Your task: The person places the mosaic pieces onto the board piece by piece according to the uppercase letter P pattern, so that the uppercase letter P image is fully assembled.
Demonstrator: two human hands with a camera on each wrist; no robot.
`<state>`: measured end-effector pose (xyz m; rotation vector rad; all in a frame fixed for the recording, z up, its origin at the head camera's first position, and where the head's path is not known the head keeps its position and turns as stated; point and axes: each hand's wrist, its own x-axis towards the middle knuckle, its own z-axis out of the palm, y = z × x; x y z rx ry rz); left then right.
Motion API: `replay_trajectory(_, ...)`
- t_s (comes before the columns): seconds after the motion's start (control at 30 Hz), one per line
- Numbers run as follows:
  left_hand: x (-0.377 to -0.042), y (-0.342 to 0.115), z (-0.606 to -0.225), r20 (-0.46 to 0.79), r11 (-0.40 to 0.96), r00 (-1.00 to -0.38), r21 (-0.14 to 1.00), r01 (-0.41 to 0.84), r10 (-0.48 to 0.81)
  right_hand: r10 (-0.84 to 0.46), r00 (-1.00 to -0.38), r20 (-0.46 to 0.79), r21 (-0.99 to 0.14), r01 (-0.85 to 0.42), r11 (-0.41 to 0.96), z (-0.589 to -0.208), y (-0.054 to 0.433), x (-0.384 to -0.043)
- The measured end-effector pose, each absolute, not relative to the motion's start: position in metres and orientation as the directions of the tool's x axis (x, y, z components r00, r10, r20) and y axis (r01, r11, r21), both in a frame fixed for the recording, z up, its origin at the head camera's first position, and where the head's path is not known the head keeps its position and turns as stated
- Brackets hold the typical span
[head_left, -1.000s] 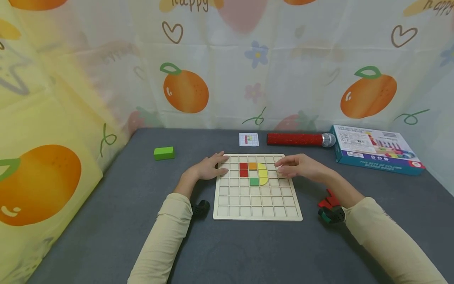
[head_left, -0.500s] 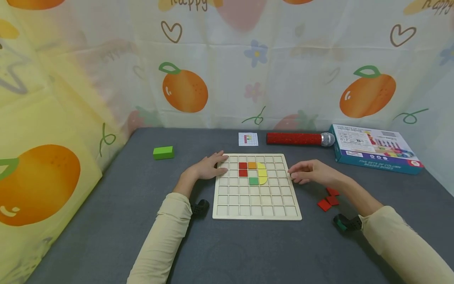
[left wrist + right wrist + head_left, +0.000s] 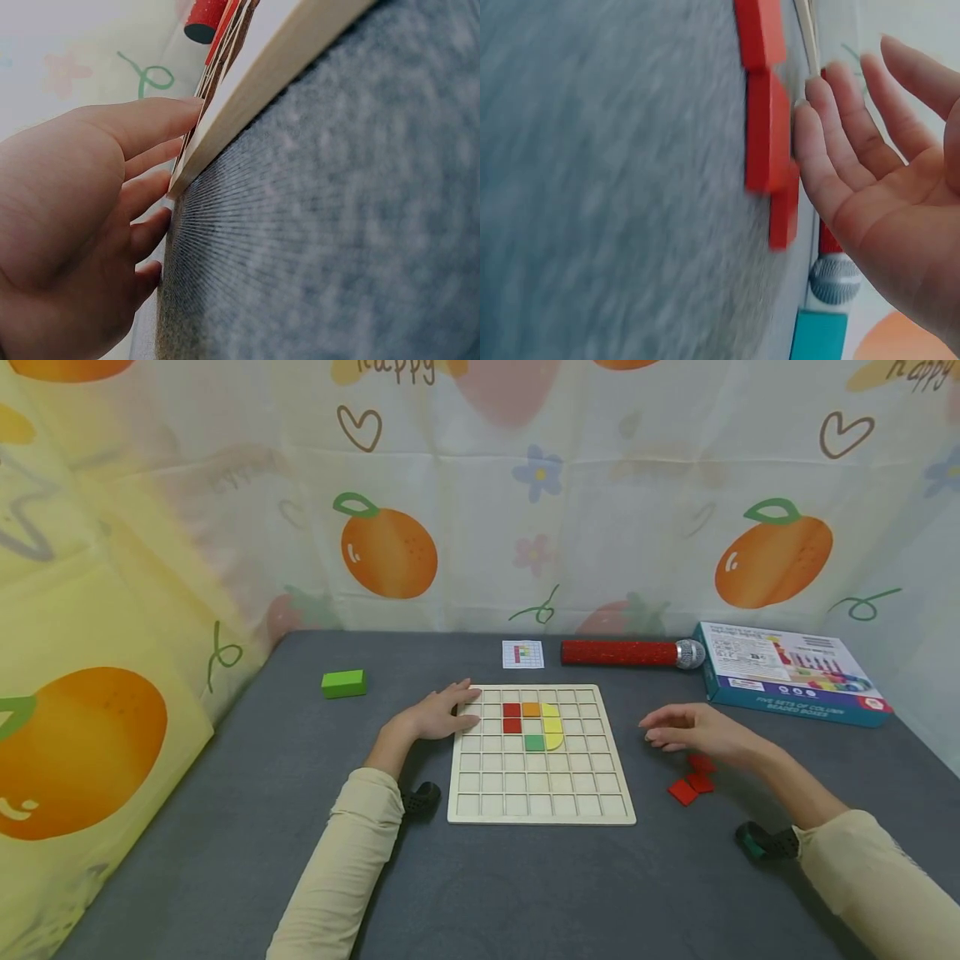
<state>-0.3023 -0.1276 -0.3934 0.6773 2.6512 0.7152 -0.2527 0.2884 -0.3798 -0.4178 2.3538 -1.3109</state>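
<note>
A pale wooden grid board (image 3: 540, 783) lies flat on the grey table. Set in its upper squares are two red tiles (image 3: 512, 718), an orange tile (image 3: 530, 710), a green tile (image 3: 534, 742) and yellow pieces (image 3: 552, 725). At the board's upper left edge rests my left hand (image 3: 437, 713), thumb and fingertips on the rim; the left wrist view shows the fingers (image 3: 150, 196) spread along the wooden edge. To the right of the board my right hand (image 3: 697, 728) hovers, fingers relaxed and holding nothing. Close below it lie three loose red tiles (image 3: 694, 781), also large in the right wrist view.
Behind the board are a small printed grid card (image 3: 522, 654) and a red microphone (image 3: 630, 653). A boxed toy set (image 3: 798, 672) stands at the back right, a green block (image 3: 343, 683) at the back left. A fruit-print cloth (image 3: 480, 527) hangs behind the table.
My right hand has moved off the board's right side, out to the right and near the loose red tiles. My left hand stays at the board's edge.
</note>
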Motion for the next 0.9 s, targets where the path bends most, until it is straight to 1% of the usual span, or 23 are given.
replay_trajectory(0.13, -0.303, -0.128, -0.394, -0.168, 0.760, -0.839, 0.540, 0.361, 0.518, -0.420, -0.881, -0.216, -0.830, -0.061, 0.555, -0.379, 0.298, -0.250)
replay_trajectory(0.37, -0.302, -0.128, -0.394, -0.163, 0.755, -0.839, 0.547, 0.361, 0.519, -0.420, -0.885, -0.199, -0.773, -0.122, 0.623, -0.378, 0.312, -0.243)
replay_trajectory(0.6, -0.303, -0.128, -0.396, -0.155, 0.754, -0.837, 0.542, 0.372, 0.525, -0.450, -0.879, -0.161, -0.777, -0.168, 0.607, -0.381, 0.321, -0.242)
replay_trajectory(0.9, -0.303, -0.128, -0.396, -0.155, 0.755, -0.837, 0.539, 0.373, 0.525, -0.474, -0.868, -0.148, -0.779, -0.193, 0.596, -0.381, 0.330, -0.235)
